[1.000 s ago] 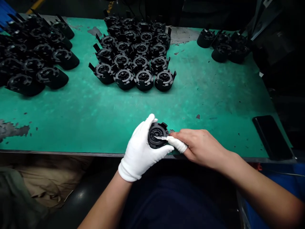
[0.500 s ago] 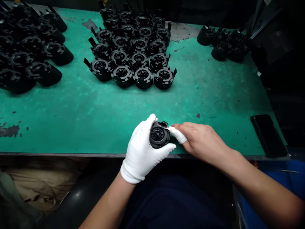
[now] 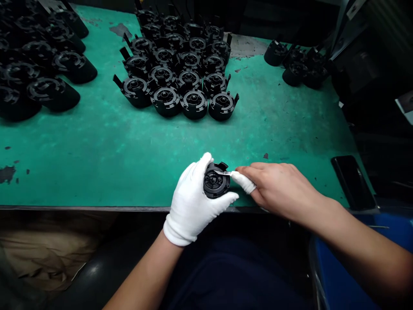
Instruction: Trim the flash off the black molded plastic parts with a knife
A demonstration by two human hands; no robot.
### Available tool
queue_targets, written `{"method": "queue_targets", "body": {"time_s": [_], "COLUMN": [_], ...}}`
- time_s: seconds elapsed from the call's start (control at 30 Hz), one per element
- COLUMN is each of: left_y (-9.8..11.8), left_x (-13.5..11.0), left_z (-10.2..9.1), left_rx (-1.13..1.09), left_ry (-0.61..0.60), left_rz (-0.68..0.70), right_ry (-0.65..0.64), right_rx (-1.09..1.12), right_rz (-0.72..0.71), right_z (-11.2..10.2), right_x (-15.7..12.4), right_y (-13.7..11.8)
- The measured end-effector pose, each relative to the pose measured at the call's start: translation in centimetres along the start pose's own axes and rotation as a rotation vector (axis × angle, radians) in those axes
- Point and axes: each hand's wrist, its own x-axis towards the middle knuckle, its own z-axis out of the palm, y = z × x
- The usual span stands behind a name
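Observation:
My left hand [image 3: 192, 200], in a white glove, is wrapped around a round black plastic housing [image 3: 215, 183], its ringed face turned up. The thumb lies along the near side and the fingers along the far left side. On its right, my right hand [image 3: 274, 183] is closed with a white-covered thumb or finger in front. A thin, pale metal blade [image 3: 222, 173] sticks out of this pinch and lies over the upper part of the housing's face. Its handle, if any, is hidden in the hand.
Several similar black housings [image 3: 193, 101] stand in rows on the green table [image 3: 145, 163]. More black housings [image 3: 74, 66] crowd the left, and a small group [image 3: 294, 73] sits at the back right. A dark phone [image 3: 353, 181] lies near the right edge, above a blue bin [image 3: 348, 275].
The blade has moved to the left across the housing's face, and more of it shows. My right hand has shifted slightly right. The view has turned a little.

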Motion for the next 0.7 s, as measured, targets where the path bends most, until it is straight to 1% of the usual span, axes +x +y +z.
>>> {"method": "queue_targets", "body": {"time_s": [0.07, 0.13, 0.3, 0.4, 0.53, 0.63, 0.7], "left_y": [-0.1, -0.1, -0.1, -0.1, -0.1, -0.3, -0.4], "left_x": [0.0, 0.0, -0.1, 0.0, 0.0, 0.1, 0.1], "left_z": [0.0, 0.0, 0.0, 0.0, -0.1, -0.3, -0.4], "left_rx": [-0.003, -0.007, -0.004, -0.005, -0.015, -0.025, -0.027], "left_ry": [0.006, 0.011, 0.01, 0.015, 0.02, -0.007, -0.022], "left_rz": [0.006, 0.018, 0.027, 0.025, 0.025, 0.039, 0.03], "right_ry": [0.002, 0.0, -0.065, -0.054, -0.039, -0.065, -0.066], "right_rx": [0.103, 0.215, 0.391, 0.437, 0.425, 0.405, 0.439], "right_rz": [-0.041, -0.044, 0.039, 0.051, 0.054, 0.026, -0.018], "right_z": [0.1, 0.6, 2.8, 3.6, 3.9, 4.1, 4.1], "right_x": [-0.2, -0.7, -2.1, -2.4, -2.4, -2.3, -2.3], "right_y": [0.4, 0.5, -0.7, -1.7, -2.8, -3.0, -2.7]}}
